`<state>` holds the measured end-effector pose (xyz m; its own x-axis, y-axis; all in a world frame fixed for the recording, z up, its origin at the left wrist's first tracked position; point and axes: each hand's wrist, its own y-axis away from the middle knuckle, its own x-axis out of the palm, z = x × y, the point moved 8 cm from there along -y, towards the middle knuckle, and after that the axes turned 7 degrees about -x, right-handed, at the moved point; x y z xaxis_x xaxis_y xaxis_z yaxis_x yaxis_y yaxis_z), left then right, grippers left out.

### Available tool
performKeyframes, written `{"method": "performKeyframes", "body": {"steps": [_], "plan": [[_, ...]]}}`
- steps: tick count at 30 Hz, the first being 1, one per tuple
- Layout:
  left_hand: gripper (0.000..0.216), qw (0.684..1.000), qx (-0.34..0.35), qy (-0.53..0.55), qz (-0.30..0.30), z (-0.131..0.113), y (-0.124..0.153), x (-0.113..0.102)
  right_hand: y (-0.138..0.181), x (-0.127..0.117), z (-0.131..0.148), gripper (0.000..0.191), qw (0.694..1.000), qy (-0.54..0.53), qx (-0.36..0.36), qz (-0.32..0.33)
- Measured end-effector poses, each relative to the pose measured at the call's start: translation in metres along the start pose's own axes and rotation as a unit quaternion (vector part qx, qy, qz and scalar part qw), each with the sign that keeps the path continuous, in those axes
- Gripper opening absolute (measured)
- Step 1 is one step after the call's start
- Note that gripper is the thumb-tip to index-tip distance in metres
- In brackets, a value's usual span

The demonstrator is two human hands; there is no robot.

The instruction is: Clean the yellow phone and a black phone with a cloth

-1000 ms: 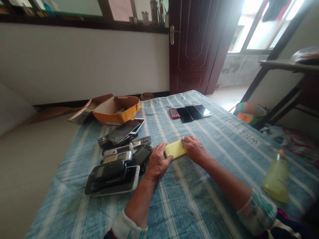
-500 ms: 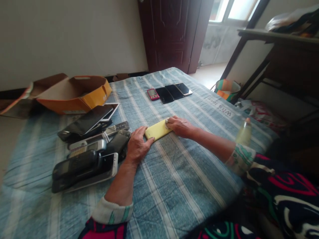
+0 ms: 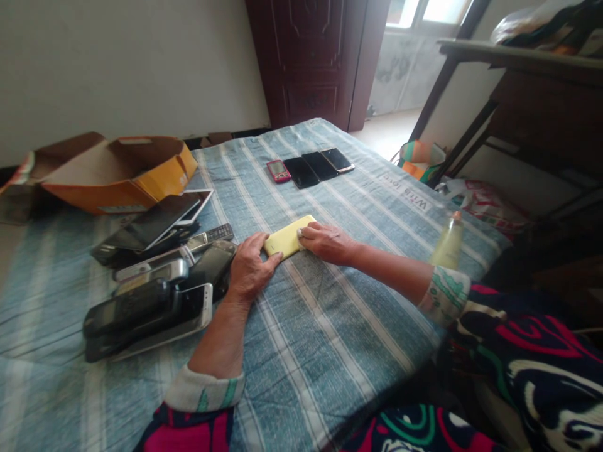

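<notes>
A yellow phone [image 3: 286, 240] lies on the striped cloth, its plain face with a small slot upward. My left hand [image 3: 252, 267] grips its left end, thumb along the near edge and fingers at the far edge. In the closed fingers of my right hand [image 3: 330, 243] is a small white wad [image 3: 300, 233], perhaps cloth or tissue, pressed against the phone's right part. Left of my left hand lies a heap of old phones, among them a black handset [image 3: 127, 307], a white-edged smartphone [image 3: 207, 304] and a slim keypad phone [image 3: 219, 233].
Beyond the hands, a pink phone [image 3: 279, 171] lies beside several dark smartphones [image 3: 320, 166] in a row. An open orange cardboard box [image 3: 164, 169] stands at the back left. A bottle of pale yellow liquid [image 3: 447, 242] is near my right forearm. The bed-like surface ends at the right.
My right hand with the white wad has slid leftward over the yellow phone, baring its far right corner. My left hand keeps its hold. The whole view has shifted slightly.
</notes>
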<state>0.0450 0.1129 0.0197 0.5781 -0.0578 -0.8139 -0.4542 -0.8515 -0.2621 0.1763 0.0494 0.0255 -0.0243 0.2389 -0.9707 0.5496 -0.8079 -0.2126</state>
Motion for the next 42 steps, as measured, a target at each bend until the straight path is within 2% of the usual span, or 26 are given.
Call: {"method": "performKeyframes", "body": {"steps": [4, 12, 23, 30, 36, 42], "plan": [[0.048, 1.000, 0.004, 0.001, 0.000, -0.001, 0.000, 0.000, 0.005, 0.000, 0.005, 0.026, 0.999, 0.009, -0.032, -0.036], [0.044, 1.000, -0.002, 0.014, 0.001, -0.001, 0.000, 0.000, -0.022, 0.007, 0.035, 0.029, 0.997, -0.007, -0.075, 0.006], [0.044, 0.998, -0.051, 0.047, 0.000, 0.003, -0.003, -0.004, -0.030, 0.007, 0.050, 0.029, 0.997, -0.016, -0.078, -0.005], [0.054, 0.994, -0.075, 0.072, 0.014, 0.001, -0.001, -0.006, -0.042, 0.014, 0.069, 0.033, 0.994, -0.038, -0.105, -0.018], [0.052, 0.998, -0.041, 0.035, 0.024, -0.004, -0.002, -0.003, -0.029, 0.009, 0.065, 0.035, 0.990, -0.015, -0.136, -0.036], [0.050, 0.999, -0.038, 0.031, 0.019, -0.007, 0.000, -0.003, -0.006, 0.000, 0.039, 0.033, 0.992, -0.019, -0.122, -0.038]]}}
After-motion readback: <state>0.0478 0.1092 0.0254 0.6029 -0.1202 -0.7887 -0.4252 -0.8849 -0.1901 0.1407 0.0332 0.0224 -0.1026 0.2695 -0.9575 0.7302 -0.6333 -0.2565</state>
